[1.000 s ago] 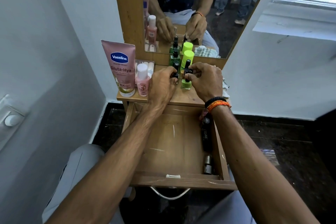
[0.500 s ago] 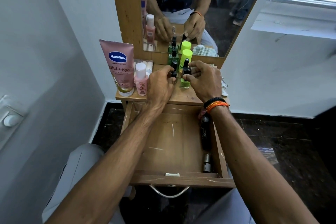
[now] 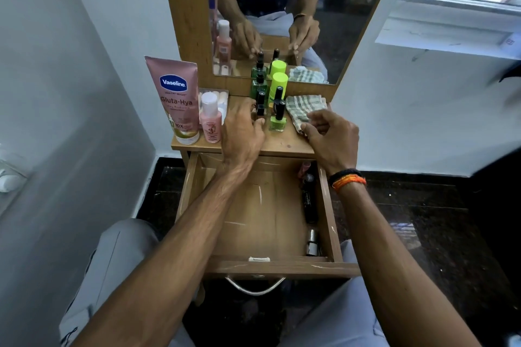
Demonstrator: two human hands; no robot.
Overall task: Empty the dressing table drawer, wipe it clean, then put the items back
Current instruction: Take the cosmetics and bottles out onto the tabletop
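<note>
Our right hand (image 3: 329,135) has its fingers (image 3: 311,130) curled and touching the near edge of the checked cloth (image 3: 306,108), which lies at the right edge of the desk (image 3: 282,145). We cannot tell yet if they have pinched it. Our left hand (image 3: 242,132) has its fingers bent around a small dark nail polish bottle (image 3: 260,105) in the middle of the desk. It looks like a soft hold, but the grip is partly hidden.

Next to that bottle stands a green nail polish bottle (image 3: 277,121). Behind them, by the back edge, are a green dropper bottle (image 3: 258,84) and a bright lime bottle (image 3: 279,84). At the left edge stand the pink Vaseline tube (image 3: 176,98) and a small pink bottle (image 3: 211,118).

The drawer (image 3: 253,205) is pulled out below the front edge. It is not empty yet. A dark tube (image 3: 309,203) and a small silver thing (image 3: 311,244) lie along its right wall.

We should let go of the small bottle slowly so it stays standing up. We should lift out the last things first. Then we take a good handful of cloth and wipe into every corner.
</note>
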